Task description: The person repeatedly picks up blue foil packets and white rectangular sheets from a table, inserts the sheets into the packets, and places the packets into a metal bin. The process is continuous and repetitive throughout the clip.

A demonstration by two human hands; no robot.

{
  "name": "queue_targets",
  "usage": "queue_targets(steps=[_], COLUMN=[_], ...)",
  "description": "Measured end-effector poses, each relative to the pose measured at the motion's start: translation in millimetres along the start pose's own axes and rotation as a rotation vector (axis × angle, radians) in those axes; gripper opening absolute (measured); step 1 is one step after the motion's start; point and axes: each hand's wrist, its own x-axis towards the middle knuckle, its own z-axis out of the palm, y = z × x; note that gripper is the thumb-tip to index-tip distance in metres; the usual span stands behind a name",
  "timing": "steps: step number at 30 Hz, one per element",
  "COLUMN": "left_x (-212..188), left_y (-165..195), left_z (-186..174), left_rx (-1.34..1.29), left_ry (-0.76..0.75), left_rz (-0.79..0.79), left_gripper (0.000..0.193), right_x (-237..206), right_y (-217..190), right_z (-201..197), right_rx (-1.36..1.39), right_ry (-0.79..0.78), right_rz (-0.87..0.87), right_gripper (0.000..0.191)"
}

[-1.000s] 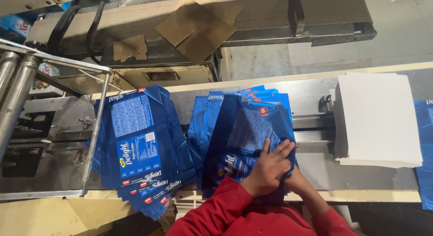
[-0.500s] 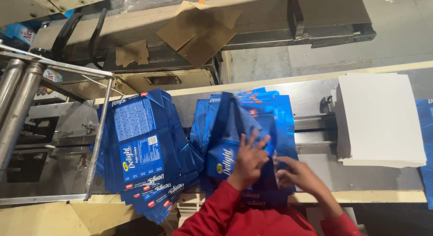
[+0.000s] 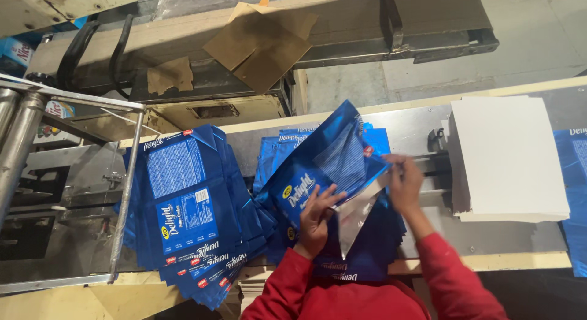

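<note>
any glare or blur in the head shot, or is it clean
Head view: glare on the lifted blue pouch and its silver inside; slight motion blur on the right hand, the left hand sharper; white sheet stack bright, nearly blown out; upper left corner dim.

A stack of plain white sheets lies on the metal surface at the right, near a blue sheet cut off by the edge. At the left, a fanned pile of flat blue cartons rests beside a metal rail frame. Torn brown cardboard pieces lie on the machinery beyond, with grey concrete floor behind.
</note>
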Motion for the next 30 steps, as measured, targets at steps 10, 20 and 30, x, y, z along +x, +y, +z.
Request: queue_targets(steps=[10,20,30], left_x=[44.1,62.5,154.6], left_y=[-38.0,-22.4,-27.4], left_z=[-26.7,-40.9,-74.8], left_rx=[0.821,0.587,0.794], left_ry=[-0.166,0.294,-0.052], left_rz=[-0.140,0.056,-0.265], left_gripper=[0.054,0.021,0.033], right_x=[-4.8,5.8,24.6], right_y=[2.7,-2.2,-5.3], right_z=[-3.6,-19.4,-13.3], right_rx=[-0.341,-0.452,-0.186], right_ry=[-0.106,-0.155,-0.090], right_rz=[-0.246,-0.450,-0.004], right_gripper=[0.036,0.062,0.055])
